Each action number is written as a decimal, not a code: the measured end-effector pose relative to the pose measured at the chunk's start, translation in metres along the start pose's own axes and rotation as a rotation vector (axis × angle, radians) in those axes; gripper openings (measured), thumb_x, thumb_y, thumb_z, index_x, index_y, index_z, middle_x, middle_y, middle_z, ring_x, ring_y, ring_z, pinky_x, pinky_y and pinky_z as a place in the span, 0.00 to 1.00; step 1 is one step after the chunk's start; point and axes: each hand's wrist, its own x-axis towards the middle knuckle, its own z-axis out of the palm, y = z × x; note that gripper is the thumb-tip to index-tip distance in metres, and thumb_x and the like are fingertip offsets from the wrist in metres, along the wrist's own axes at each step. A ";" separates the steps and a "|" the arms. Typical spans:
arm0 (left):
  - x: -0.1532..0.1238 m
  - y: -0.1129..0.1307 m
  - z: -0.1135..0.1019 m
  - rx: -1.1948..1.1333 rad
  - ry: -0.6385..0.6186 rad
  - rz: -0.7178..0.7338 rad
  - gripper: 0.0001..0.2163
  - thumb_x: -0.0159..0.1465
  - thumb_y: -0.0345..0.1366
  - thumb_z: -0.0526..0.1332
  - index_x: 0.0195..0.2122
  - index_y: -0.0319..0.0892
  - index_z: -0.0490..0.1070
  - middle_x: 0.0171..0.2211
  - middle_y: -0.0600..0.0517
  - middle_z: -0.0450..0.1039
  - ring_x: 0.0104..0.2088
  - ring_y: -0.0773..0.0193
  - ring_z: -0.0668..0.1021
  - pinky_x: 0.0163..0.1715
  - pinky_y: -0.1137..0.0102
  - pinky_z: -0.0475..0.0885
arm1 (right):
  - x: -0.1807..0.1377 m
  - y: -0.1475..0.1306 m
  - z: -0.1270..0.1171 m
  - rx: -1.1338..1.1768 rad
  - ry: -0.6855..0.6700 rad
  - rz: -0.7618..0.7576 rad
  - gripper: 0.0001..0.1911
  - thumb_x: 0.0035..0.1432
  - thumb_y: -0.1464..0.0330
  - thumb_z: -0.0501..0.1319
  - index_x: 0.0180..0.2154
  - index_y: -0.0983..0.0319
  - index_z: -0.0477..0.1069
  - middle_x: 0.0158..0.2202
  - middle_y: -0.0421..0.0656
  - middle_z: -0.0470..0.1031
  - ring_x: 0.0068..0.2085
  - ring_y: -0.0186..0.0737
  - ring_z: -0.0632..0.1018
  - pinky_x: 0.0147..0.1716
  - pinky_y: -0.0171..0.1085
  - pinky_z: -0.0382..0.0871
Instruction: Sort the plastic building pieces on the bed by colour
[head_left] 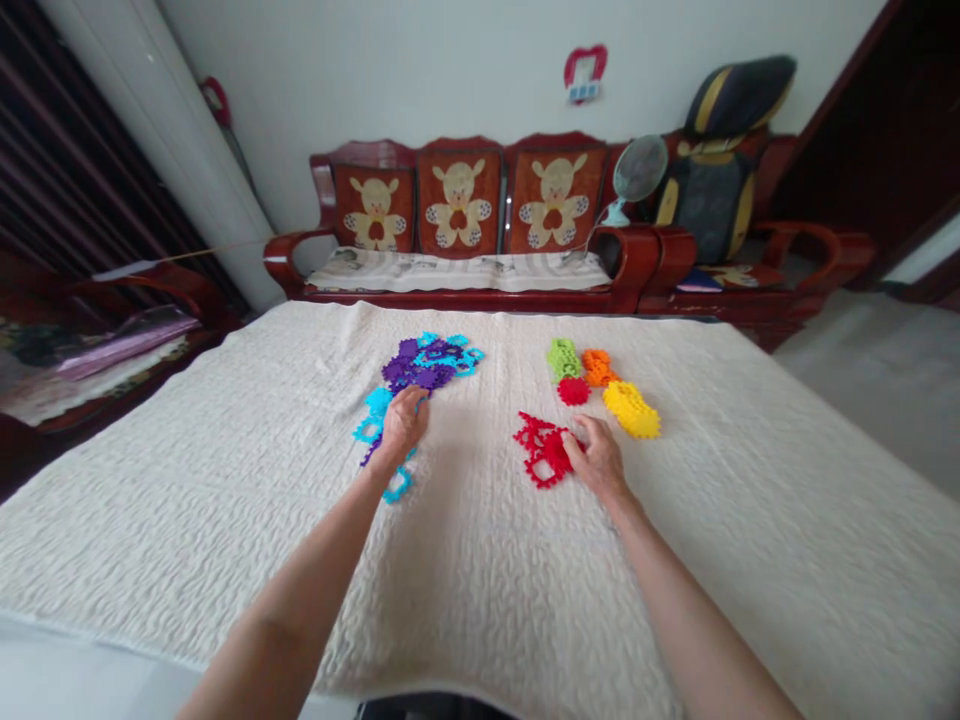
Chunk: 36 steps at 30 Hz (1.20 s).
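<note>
On a cream quilted cloth (480,560) lie heaps of toothed plastic pieces. My left hand (403,425) rests, fingers curled, on the near edge of a purple and cyan heap (427,362), with loose cyan rings (369,418) beside it. My right hand (596,455) has its fingers pressed on a cluster of red pieces (541,448). Beyond it sit a red stack (574,390), a green stack (563,357), an orange stack (598,366) and a yellow stack (632,409).
A dark wooden bench (465,225) with bear-print cushions stands behind the cloth-covered surface. A small fan (637,172) and a black and yellow bag (712,150) are at the back right. A chair with cloth (112,340) stands at the left.
</note>
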 end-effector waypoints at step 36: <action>-0.045 -0.044 -0.021 0.110 -0.139 0.089 0.33 0.57 0.57 0.67 0.59 0.45 0.71 0.65 0.40 0.62 0.67 0.39 0.62 0.64 0.44 0.62 | 0.003 0.002 -0.002 0.012 -0.016 -0.035 0.15 0.58 0.58 0.54 0.34 0.59 0.74 0.35 0.49 0.79 0.39 0.47 0.77 0.44 0.46 0.72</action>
